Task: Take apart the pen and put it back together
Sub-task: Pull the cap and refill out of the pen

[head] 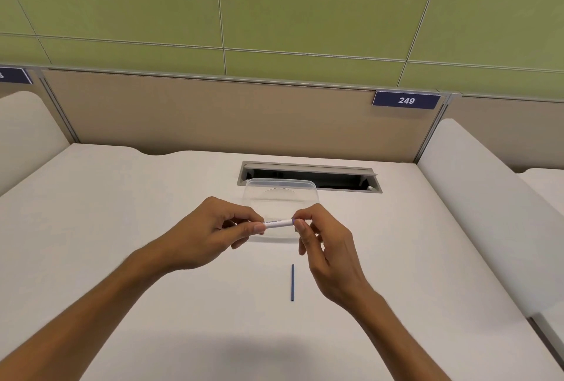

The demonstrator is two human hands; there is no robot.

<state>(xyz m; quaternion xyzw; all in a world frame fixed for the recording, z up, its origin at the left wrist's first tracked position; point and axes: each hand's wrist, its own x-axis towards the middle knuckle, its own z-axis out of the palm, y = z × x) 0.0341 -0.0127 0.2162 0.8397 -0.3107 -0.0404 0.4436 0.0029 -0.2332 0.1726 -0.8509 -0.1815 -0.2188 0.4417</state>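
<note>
A white pen barrel (277,223) with blue print lies level in the air above the desk, held between both hands. My left hand (213,231) grips its left part, with fingers and thumb curled round it. My right hand (323,246) pinches the barrel's right end, where a small blue piece shows between thumb and forefinger. A thin blue rod (292,282), the pen's inner part, lies alone on the white desk (122,243) just below the hands, pointing away from me.
A clear plastic container (279,194) stands behind the hands. Behind it a cable slot (308,174) opens in the desk. White side partitions flank the desk left and right, with a beige back panel marked 249 (406,100).
</note>
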